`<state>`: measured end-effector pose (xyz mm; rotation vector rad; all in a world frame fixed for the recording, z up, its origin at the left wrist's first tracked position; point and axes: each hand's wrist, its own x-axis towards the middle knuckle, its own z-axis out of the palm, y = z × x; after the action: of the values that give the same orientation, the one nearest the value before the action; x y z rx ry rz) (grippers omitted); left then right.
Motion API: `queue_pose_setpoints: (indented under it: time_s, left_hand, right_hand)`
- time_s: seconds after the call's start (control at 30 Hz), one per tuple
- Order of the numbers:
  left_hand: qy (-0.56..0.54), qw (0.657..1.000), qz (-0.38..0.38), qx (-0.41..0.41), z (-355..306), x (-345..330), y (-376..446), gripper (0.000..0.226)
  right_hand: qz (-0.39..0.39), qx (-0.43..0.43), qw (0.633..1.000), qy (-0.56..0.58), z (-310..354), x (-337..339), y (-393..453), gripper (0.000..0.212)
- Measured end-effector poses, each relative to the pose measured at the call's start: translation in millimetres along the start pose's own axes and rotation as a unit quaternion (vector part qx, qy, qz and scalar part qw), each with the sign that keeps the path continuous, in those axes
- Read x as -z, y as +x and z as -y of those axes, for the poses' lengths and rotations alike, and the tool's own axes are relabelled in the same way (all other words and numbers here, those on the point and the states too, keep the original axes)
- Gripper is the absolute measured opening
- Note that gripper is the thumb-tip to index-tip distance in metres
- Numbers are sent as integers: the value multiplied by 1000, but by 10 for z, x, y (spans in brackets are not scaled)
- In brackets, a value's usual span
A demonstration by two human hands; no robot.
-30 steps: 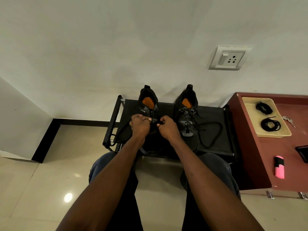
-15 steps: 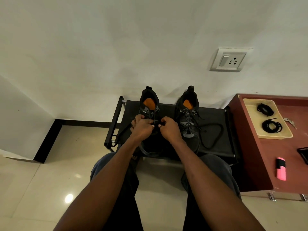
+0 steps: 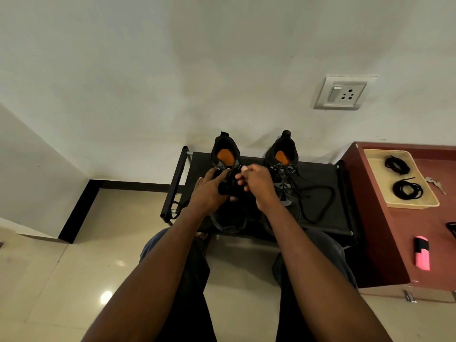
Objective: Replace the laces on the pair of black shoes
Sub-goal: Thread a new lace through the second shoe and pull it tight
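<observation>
My left hand (image 3: 209,187) lies over the tongue of the left black mesh shoe with the orange insole (image 3: 225,159), its fingers (image 3: 223,174) stretched toward twelve o'clock and pressing on the upper beside the eyelets, while my right hand (image 3: 259,185) has its fingers (image 3: 243,170) curled and pinching a black lace (image 3: 228,190) at the same shoe's throat; the exact strand between the tips is too dark to make out. My wrists and forearms cover most of this shoe's toe, so its lower eyelets are hidden. At three o'clock of it, just beside, stands the right black mesh shoe with the orange insole (image 3: 285,156), laced, with a loose black lace loop (image 3: 318,203) trailing over the black fabric shoe rack (image 3: 320,174) toward three o'clock. Two shoes in all, both heels toward the white wall (image 3: 172,70). Further to three o'clock is a reddish-brown wooden table (image 3: 385,233) carrying one pale yellow rectangular tray (image 3: 370,166) with two coiled black lace bundles, the far one (image 3: 396,165) and the near one (image 3: 407,190), apart from each other. Just beside the tray's right edge lie small metal keys (image 3: 435,183); their number I cannot tell. Toward five o'clock on the table sits one pink and black block (image 3: 422,253). One white wall socket with a switch (image 3: 341,93) is at one o'clock. Beige glossy floor tiles (image 3: 61,280) spread below my knees.
</observation>
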<state>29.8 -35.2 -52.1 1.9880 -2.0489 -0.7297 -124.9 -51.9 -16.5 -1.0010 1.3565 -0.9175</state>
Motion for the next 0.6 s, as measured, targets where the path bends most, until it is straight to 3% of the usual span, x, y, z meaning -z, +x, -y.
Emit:
queue_pose_setpoints:
  time_s: [0.1, 0.2, 0.33, 0.4, 0.47, 0.53, 0.6]
  left_hand:
    - [-16, 1000, 1, 6, 5, -8, -4, 91]
    - [-38, 999, 2, 7, 3, -6, -26, 91]
    - [-41, 999, 1, 9, 2, -20, -37, 93]
    - [-44, 999, 2, 12, 2, -27, -36, 92]
    - [-46, 999, 1, 13, 3, -34, -38, 92]
    - [-41, 999, -4, 12, 6, -34, -42, 90]
    - [-33, 999, -14, 5, 0, -36, -53, 87]
  right_hand:
    - [18, 89, 983, 161, 454, 150, -166, 17]
    - [43, 210, 935, 283, 1022, 283, -389, 12]
    - [9, 325, 877, 354, 1477, 377, -579, 8]
    - [-64, 354, 884, 300, 1405, 310, -555, 6]
    - [-127, 329, 923, 153, 1084, 194, -457, 6]
    - [-97, 239, 964, -64, 557, 112, -299, 16]
    - [-10, 132, 962, -238, 27, 62, -120, 22]
